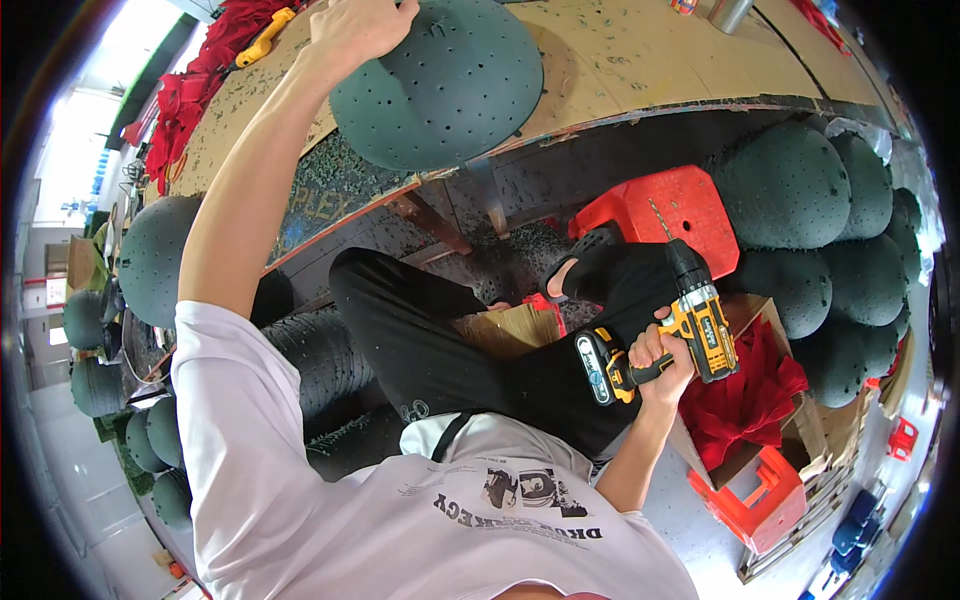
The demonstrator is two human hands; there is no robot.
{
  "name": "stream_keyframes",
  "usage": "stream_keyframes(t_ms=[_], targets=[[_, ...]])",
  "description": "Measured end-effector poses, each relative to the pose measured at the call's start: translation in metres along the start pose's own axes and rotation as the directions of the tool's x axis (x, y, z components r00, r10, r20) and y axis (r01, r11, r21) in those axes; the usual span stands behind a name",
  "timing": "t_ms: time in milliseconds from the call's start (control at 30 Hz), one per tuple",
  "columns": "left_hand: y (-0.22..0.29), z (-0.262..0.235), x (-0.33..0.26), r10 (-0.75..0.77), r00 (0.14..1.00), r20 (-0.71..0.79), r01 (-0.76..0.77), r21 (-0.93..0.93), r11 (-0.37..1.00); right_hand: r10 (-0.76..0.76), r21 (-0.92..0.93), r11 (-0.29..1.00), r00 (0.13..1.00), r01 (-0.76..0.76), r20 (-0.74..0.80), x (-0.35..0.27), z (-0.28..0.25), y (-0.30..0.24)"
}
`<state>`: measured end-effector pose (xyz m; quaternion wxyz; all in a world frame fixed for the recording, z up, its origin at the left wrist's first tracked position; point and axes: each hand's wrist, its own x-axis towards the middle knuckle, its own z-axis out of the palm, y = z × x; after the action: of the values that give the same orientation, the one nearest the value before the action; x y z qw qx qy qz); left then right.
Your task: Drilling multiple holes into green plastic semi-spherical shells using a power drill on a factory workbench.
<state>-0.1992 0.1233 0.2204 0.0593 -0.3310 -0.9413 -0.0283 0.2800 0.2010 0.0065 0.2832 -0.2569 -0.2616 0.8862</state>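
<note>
Top centre: left grip [365, 25] on dome [445, 95], closure unclear; likely light, stiff, best held by rim [420, 164]. Right grip [662, 362] clasps drill [708, 332].

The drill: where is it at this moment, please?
In the head view, the drill is right of centre, gripped in the right hand, between the red stool above and the red cloth below.
</note>
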Motion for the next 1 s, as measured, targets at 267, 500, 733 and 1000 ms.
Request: stream_keyframes(t_ms=[267,500,733,1000], targets=[[-0.002,-0.008,0.006,0.154,0.978,-0.144,-0.138,0.110,0.984,-0.004,-0.062,0.998,1.000,0.006,0.031,0.000,0.001,0.005],[-0.012,-0.031,0.002,0.211,0.962,-0.174,-0.208,0.035,0.978,0.026,-0.076,0.997,1.000,-0.024,0.015,0.001,0.001,0.006],[-0.029,-0.014,0.012,0.361,0.920,-0.149,-0.366,-0.006,0.930,0.009,-0.082,0.997,1.000,-0.009,-0.010,0.000,0.004,0.008],[-0.034,0.022,0.014,0.242,0.944,-0.224,-0.302,-0.293,0.907,-0.033,-0.278,0.960,0.999,0.031,-0.001,-0.008,0.032,0.015]])
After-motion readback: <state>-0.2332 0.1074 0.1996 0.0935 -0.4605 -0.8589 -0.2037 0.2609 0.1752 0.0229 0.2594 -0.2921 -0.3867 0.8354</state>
